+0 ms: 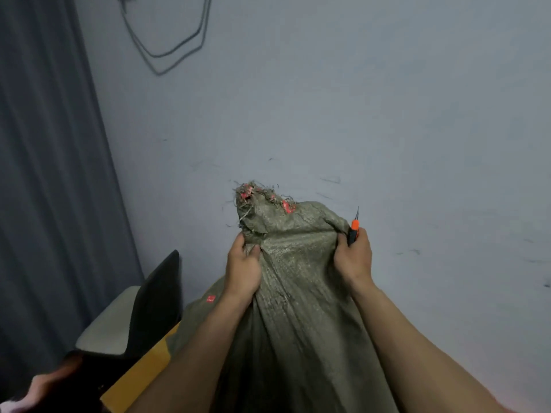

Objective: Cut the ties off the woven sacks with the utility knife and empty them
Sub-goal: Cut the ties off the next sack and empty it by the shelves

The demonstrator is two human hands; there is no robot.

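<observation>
A grey-green woven sack point(298, 293) hangs in front of me, lifted by its upper end. Its top edge is frayed, with red tie remnants point(247, 193) among loose threads. My left hand point(243, 269) grips a bunch of the sack fabric at the upper left. My right hand point(353, 257) grips the sack's upper right corner and also holds the orange and black utility knife point(354, 231), whose thin blade points upward. The sack's lower part runs out of the frame's bottom edge.
A pale wall point(387, 114) stands close behind the sack, with grey cables point(167, 40) hanging on it. A dark curtain point(44, 144) covers the left. Below left are a black and grey chair-like object point(134, 311) and a yellow cardboard surface point(140, 380).
</observation>
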